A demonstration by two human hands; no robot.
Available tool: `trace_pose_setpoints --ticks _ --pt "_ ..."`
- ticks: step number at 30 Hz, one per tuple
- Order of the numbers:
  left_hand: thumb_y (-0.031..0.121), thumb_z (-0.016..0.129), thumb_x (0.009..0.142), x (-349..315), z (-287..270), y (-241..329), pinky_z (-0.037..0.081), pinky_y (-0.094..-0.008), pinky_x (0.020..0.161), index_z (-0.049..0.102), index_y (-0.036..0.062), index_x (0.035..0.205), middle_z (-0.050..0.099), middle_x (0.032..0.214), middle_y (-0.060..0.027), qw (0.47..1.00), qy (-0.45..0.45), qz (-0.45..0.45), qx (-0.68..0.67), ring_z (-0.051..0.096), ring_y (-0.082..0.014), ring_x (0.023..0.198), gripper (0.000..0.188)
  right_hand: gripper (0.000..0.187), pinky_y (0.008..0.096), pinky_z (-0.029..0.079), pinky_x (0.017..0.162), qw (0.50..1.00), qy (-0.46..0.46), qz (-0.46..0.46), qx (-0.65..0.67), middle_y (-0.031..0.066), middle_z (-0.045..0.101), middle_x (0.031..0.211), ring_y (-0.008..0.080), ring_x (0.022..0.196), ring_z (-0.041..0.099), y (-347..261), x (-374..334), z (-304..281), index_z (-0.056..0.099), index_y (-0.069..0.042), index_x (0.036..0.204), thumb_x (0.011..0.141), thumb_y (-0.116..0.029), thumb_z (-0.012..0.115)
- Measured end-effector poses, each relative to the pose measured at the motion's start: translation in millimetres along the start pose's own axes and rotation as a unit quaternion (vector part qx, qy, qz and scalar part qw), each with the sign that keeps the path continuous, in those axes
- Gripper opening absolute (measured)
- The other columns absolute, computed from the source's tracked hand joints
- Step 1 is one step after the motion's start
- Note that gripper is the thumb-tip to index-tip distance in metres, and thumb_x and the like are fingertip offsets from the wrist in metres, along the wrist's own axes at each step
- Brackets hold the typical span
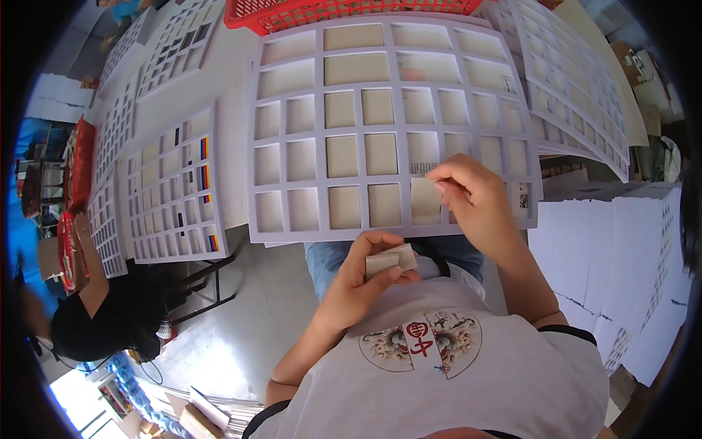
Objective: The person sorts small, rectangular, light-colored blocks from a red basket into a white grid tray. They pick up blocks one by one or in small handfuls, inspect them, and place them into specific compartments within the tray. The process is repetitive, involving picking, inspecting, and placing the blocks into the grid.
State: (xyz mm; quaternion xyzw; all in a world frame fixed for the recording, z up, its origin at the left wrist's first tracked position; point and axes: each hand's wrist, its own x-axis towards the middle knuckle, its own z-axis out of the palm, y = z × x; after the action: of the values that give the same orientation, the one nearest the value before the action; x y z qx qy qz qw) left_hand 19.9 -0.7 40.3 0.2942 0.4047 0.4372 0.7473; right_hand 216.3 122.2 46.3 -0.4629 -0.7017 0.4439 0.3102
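In front of me lies a white compartment tray (pixel 322 164), its grid made of large cells at the far side and smaller ones nearer. Beige pieces fill several cells in the second column, such as a beige card (pixel 344 207) in the near row. My right hand (pixel 472 197) pinches the upper edge of another beige card (pixel 425 203), which sits at a near-row cell. Below the tray's near edge, my left hand (pixel 363 282) is closed around a few small beige cards (pixel 384 260). Whether the pinched card lies fully inside its cell, I cannot tell.
A red plastic basket (pixel 351 16) stands beyond the tray. More white grid trays (pixel 175 186) lie to the left, some with coloured strips, and stacked trays (pixel 578 88) lie at the right. At far left another person's arm (pixel 91 256) reaches toward a red basket (pixel 67 238).
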Motion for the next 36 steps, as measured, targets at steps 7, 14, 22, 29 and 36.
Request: trace_pose_setpoints --ticks 7,14,22,29,36 --pt "0.001 0.056 0.096 4 6 -3 0.054 -0.0355 0.088 0.046 0.0043 0.124 0.062 0.116 -0.0165 0.997 0.076 -0.008 0.001 0.067 -0.0258 0.101 0.03 0.015 0.0378 0.047 0.081 0.922 -0.044 -0.233 -0.307 0.0102 0.058 0.106 0.0312 0.09 0.058 -10 -19 -6 0.066 0.0 0.097 0.082 0.001 0.066" --pt "-0.003 0.052 0.097 7 14 3 0.053 -0.0311 0.087 0.046 0.0051 0.135 0.058 0.122 -0.0113 0.996 0.011 0.092 -0.013 0.065 -0.0183 0.101 0.039 0.025 0.0381 0.046 0.078 0.981 -0.129 -0.141 0.02 0.0115 0.061 0.099 0.0284 0.087 0.059 -23 -33 -7 0.063 -0.001 0.103 0.08 -0.006 0.071" --pt "-0.006 0.05 0.096 17 14 9 0.049 -0.0303 0.089 0.041 0.0048 0.137 0.059 0.118 -0.0105 0.992 0.014 0.099 0.083 0.064 -0.0181 0.101 0.044 0.025 0.0326 0.048 0.069 0.994 0.091 -0.018 -0.062 0.012 0.059 0.09 0.0243 0.08 0.062 -21 -20 -39 0.061 -0.001 0.106 0.083 0.006 0.059" --pt "-0.01 0.051 0.092 34 21 -4 0.05 -0.032 0.093 0.043 0.0029 0.133 0.061 0.112 -0.011 0.995 0.048 0.062 0.068 0.065 -0.022 0.104 0.044 0.016 0.0419 0.047 0.071 0.975 0.061 -0.112 -0.18 0.0147 0.059 0.091 0.0371 0.082 0.059 12 -13 -44 0.063 -0.003 0.098 0.083 0.004 0.058" --pt "-0.008 0.057 0.092 36 29 -1 0.052 -0.0348 0.093 0.046 0.0009 0.13 0.061 0.112 -0.0113 0.992 0.102 0.064 0.036 0.066 -0.0238 0.101 0.041 0.016 0.0373 0.047 0.078 0.965 -0.032 -0.156 -0.208 0.0135 0.057 0.103 0.0325 0.092 0.057 17 -22 -48 0.067 0.0 0.096 0.08 0.002 0.063"
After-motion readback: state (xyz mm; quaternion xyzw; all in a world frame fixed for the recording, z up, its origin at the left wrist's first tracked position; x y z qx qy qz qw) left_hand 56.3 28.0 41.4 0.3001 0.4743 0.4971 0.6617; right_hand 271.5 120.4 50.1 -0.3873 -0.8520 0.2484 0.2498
